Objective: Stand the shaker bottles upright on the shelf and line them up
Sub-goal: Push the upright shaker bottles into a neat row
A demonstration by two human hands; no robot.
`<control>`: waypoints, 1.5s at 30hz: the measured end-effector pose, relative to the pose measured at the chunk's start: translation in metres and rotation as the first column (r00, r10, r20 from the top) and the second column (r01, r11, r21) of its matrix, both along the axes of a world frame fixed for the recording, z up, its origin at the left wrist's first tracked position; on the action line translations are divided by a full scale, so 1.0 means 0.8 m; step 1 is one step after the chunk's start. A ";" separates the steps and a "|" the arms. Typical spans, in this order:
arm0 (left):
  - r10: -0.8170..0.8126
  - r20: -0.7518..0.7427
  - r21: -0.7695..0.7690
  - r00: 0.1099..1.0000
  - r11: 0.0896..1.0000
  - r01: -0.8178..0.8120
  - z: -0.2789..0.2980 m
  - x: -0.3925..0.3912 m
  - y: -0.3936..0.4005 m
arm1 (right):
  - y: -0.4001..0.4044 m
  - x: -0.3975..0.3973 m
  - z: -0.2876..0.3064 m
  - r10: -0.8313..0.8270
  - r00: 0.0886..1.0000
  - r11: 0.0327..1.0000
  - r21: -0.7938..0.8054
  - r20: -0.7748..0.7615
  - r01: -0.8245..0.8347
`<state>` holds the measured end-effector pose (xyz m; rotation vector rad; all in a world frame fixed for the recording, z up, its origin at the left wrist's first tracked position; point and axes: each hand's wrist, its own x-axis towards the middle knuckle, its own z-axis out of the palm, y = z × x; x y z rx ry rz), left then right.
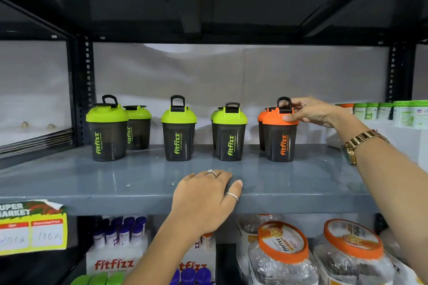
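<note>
1. Orange-lid shaker bottle: upright, right of centre on shelf; right hand fingers pinch its lid from the right.
2. Green-lid shaker bottles: upright, ranged leftward.
3. Left hand: fingers together, resting on the shelf's front edge.

I see soft, even light around the right hand, pale glare on the shelf below its grip. Above it is dark; edges bow.
</note>
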<state>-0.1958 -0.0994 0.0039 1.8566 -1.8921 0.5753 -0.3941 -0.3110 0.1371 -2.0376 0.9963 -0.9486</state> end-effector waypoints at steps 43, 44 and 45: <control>0.111 -0.861 0.153 0.496 0.987 0.046 0.064 0.024 -0.158 | 0.007 0.040 -0.111 -0.341 0.933 0.928 0.198 0.117 0.315; 0.117 -0.855 0.156 0.506 0.987 0.036 0.064 0.023 -0.157 | 0.009 0.041 -0.111 -0.337 0.936 0.930 0.189 0.101 0.315; 0.120 -0.847 0.160 0.517 0.987 0.033 0.064 0.024 -0.157 | 0.011 0.042 -0.111 -0.334 0.938 0.931 0.182 0.087 0.315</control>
